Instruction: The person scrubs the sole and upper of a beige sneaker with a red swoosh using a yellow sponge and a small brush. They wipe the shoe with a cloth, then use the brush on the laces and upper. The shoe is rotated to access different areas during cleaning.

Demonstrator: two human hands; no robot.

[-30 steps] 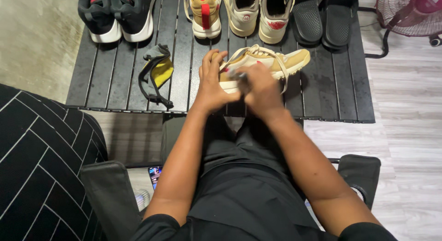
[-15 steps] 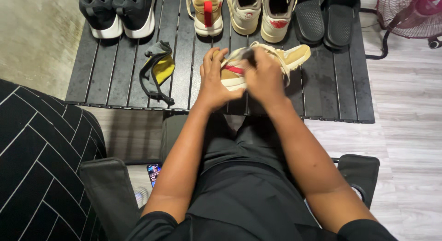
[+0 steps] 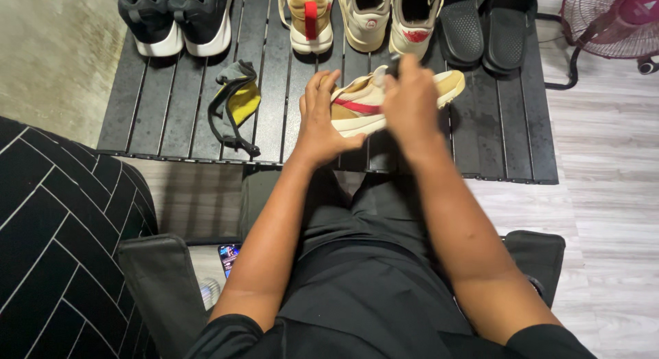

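Observation:
A tan and cream sneaker (image 3: 358, 106) with a red stripe lies tipped on its side on the black slatted table (image 3: 165, 119). My left hand (image 3: 320, 119) grips its heel end. My right hand (image 3: 410, 101) is over the shoe's upper, fingers pinched on something small near the laces; what it pinches is too hidden to name.
Along the table's far edge stand black and white sneakers (image 3: 177, 16), a tan shoe with a red strap (image 3: 307, 16), a cream pair (image 3: 391, 16) and black slides (image 3: 486, 26). A grey and yellow pouch (image 3: 235, 101) lies left. A pink fan (image 3: 611, 19) stands right.
The sneaker has been turned onto its side, showing its red stripe. My right hand has shifted toward the laces at the far side.

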